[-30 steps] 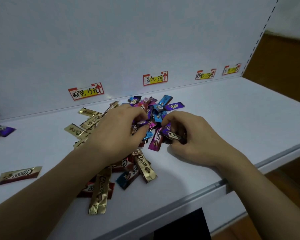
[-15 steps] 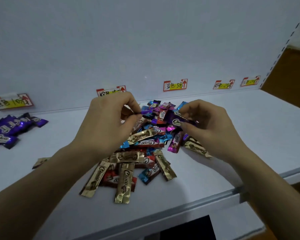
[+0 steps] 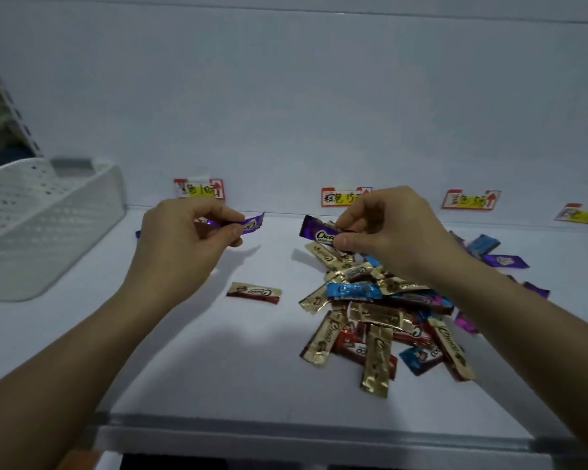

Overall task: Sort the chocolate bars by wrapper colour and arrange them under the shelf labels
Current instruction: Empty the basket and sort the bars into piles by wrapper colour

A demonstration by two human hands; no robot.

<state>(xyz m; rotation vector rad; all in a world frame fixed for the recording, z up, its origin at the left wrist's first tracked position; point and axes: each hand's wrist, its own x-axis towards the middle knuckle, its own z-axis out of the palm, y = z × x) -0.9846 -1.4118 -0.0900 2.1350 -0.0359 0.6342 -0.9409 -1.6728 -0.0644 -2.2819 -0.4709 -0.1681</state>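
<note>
Both hands have lifted off the pile (image 3: 370, 313) and swung to its left, each carrying a purple bar. The left hand (image 3: 184, 239) is clamped on the left bar (image 3: 252, 223), thumb against curled fingers, well left of the pile and held above the shelf (image 3: 218, 368). The right hand (image 3: 394, 232) pinches the right bar (image 3: 314, 232) by one end, just above the pile's far left edge.

Either bar could slip, since the foil looks slick and each grip takes only part of the wrapper; a drop from the right hand would probably land back in the pile. The right forearm passes over the pile and could drag bars out of it. The label (image 3: 199, 189) up and left of the pile is too blurred to read, so I judge a wrong placement possible.

Both bars are flat, glossy purple foil. The right bar shows a crimped end and white "Choco" script on a dark panel.
</note>
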